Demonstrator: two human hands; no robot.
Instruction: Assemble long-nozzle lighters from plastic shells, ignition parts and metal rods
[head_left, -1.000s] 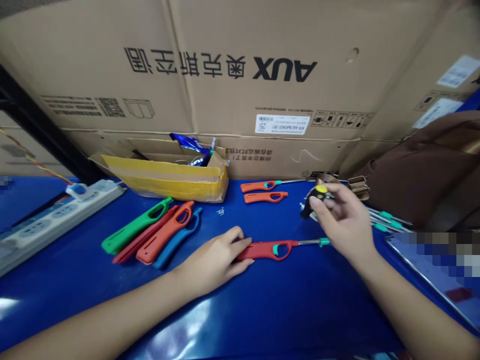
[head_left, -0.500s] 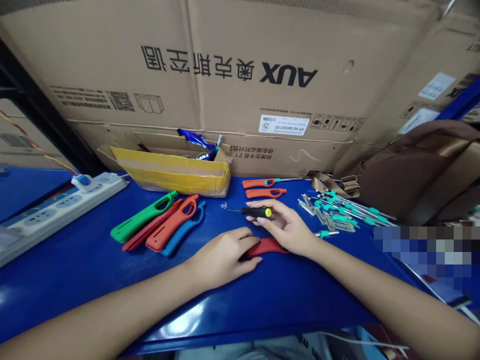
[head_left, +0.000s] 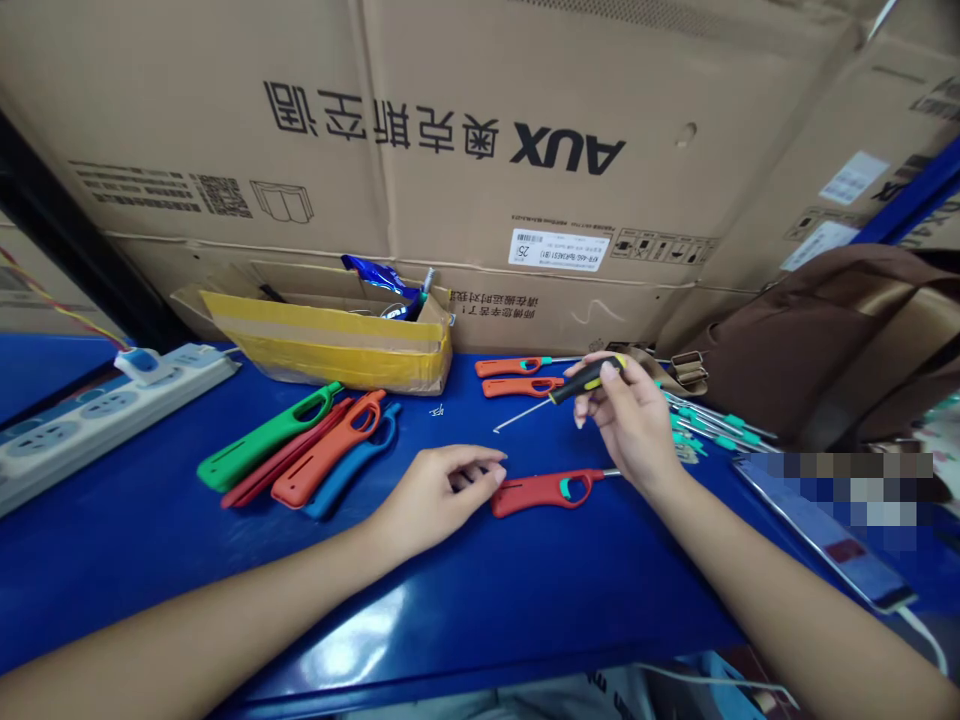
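Note:
A red lighter [head_left: 536, 494] with a green trigger and metal tube lies in front of me on the blue table. My left hand [head_left: 442, 490] is at its left end, with thumb and forefinger closed at the corner. My right hand [head_left: 637, 425] grips a black and yellow screwdriver [head_left: 589, 380] above and behind the lighter. The shaft points down to the left, and something tiny seems to sit at its tip. Several small screws [head_left: 436, 411] lie on the table behind my left hand.
Green, red, orange and blue lighter shells [head_left: 322, 450] lie left. Two orange ones [head_left: 514, 367] lie behind my hands. Metal tubes with green parts [head_left: 720, 430] are at right, near a phone [head_left: 832, 540] and brown bag [head_left: 795, 340]. A taped carton [head_left: 330, 345] and power strip [head_left: 97, 410] stand left.
My right hand has lifted the screwdriver up and to the right, away from the screws. My left hand has drawn back left, so the red lighter shows almost whole.

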